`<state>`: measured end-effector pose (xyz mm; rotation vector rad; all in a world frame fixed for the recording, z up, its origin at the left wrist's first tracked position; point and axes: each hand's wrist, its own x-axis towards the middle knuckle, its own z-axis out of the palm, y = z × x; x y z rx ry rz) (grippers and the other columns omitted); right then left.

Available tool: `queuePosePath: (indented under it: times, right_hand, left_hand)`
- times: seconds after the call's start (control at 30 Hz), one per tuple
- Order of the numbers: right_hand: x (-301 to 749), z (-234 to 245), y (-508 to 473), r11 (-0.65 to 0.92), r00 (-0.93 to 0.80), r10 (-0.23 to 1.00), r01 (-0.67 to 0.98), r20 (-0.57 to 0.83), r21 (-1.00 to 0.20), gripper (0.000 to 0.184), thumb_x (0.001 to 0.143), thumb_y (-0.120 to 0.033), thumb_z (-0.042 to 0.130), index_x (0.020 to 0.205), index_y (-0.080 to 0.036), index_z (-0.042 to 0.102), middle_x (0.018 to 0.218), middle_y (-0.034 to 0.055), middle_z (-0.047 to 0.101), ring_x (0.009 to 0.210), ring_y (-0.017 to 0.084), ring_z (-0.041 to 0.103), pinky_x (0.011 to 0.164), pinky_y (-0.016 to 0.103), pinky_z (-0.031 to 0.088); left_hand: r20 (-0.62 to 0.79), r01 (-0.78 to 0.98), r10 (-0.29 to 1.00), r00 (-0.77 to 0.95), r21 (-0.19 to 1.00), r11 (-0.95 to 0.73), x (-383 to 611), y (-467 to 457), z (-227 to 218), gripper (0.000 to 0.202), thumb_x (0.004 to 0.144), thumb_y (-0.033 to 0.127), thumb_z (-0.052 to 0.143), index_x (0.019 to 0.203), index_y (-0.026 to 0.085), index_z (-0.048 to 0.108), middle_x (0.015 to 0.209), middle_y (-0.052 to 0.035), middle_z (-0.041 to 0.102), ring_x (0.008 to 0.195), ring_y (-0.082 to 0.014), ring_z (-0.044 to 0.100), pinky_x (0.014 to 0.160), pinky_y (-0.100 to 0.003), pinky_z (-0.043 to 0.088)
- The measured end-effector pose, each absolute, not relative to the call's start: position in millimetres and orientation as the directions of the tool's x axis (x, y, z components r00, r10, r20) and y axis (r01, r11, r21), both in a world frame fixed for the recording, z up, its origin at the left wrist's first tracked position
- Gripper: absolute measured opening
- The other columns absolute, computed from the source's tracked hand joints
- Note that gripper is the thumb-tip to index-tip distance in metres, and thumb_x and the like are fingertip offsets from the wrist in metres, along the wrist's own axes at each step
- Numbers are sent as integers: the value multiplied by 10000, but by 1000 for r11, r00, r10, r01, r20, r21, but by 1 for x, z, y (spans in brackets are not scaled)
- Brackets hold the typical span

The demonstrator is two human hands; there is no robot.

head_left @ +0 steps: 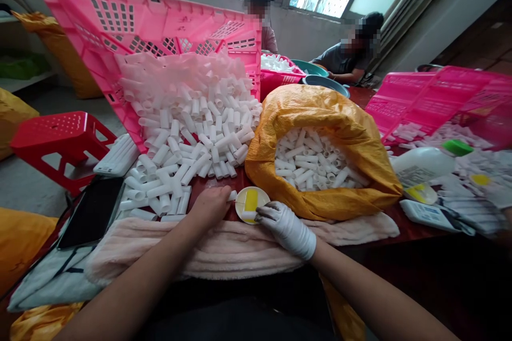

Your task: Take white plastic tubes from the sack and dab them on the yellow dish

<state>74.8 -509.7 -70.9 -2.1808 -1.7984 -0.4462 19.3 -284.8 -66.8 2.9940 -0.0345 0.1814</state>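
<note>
My bare left hand (211, 204) is closed round a short white plastic tube (232, 196), whose end pokes out toward the dish. A small round cream dish (262, 198) with a yellow pad (251, 200) in it lies between my hands. My right hand (285, 226), in a white glove with darkened fingertips, pinches another white tube (248, 215) over the dish's near edge. Just beyond my left hand, a heap of white tubes (200, 133) spills from a tipped pink basket (160, 16). A yellow woven sack (320, 104) holding more tubes stands beyond my right hand.
A pale pink towel (224, 250) lies along the table's front edge. A dark tablet (92, 213) is at left, near a red stool (60, 133). At right are a green-capped bottle (424, 165) and another pink basket (432, 96). Two people sit at the far side.
</note>
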Motion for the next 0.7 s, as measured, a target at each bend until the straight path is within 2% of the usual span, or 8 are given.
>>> queuePosePath:
  times: [0.1,0.17,0.27,0.33,0.4,0.5,0.57,0.7]
  right_hand:
    - [70,-67,-510,-57,72,921,997,383,-51,217,875,-175,479,1059,-225,584,995,49,643,842,173,569,725,341,484]
    - [68,-63,-508,-65,168,865,972,473,-226,258,876,-137,451,1093,-230,554,1056,61,614,914,166,570,783,339,486]
    - [67,-57,-500,-14,479,608,804,633,-595,285,865,-118,465,1116,-250,504,1124,66,556,1055,166,537,898,352,469]
    - [66,-49,-496,81,613,460,691,642,-718,274,854,-143,504,1100,-263,499,1115,52,552,1071,166,537,924,361,465]
    - [65,-37,-494,112,629,447,666,637,-737,243,849,-152,516,1067,-260,521,1094,46,565,1048,162,552,914,351,473]
    - [63,-16,-496,75,457,633,768,626,-636,208,849,-153,518,1031,-245,560,1082,48,584,1020,154,559,890,318,472]
    - [63,-8,-495,14,408,710,807,574,-591,198,864,-197,501,1050,-227,560,1079,58,596,995,154,566,868,299,468]
    - [62,-15,-483,-369,673,627,700,392,-612,311,914,-372,370,822,-173,591,729,42,623,669,148,591,625,257,464]
  left_hand:
    - [99,-16,0,995,158,-987,19,-285,-64,172,824,320,458,790,169,533,781,-76,642,772,-216,603,661,-305,409]
    - [128,-28,-7,992,157,-987,18,-286,-59,155,816,293,463,824,168,554,826,-79,638,827,-222,591,729,-325,409]
    - [199,-80,-40,979,200,-976,12,-289,-47,192,802,249,470,955,186,567,913,-73,630,912,-220,566,820,-346,389]
    - [191,-135,-81,978,294,-946,7,-292,-39,223,807,249,464,1005,205,557,918,-53,633,892,-192,572,799,-306,400]
    - [147,-179,-131,980,389,-904,2,-296,-33,214,822,278,452,1005,225,548,879,-24,641,829,-164,588,729,-258,413]
    - [77,-197,-182,980,439,-877,-6,-306,-30,198,840,352,436,967,244,541,810,6,646,746,-146,602,655,-225,410]
    - [75,-173,-156,985,376,-910,-10,-314,-32,217,845,378,421,940,229,545,787,-9,646,729,-155,604,643,-229,409]
    - [77,-61,-46,996,196,-979,-15,-329,-38,264,849,356,390,908,165,563,747,-80,647,707,-204,609,618,-270,415]
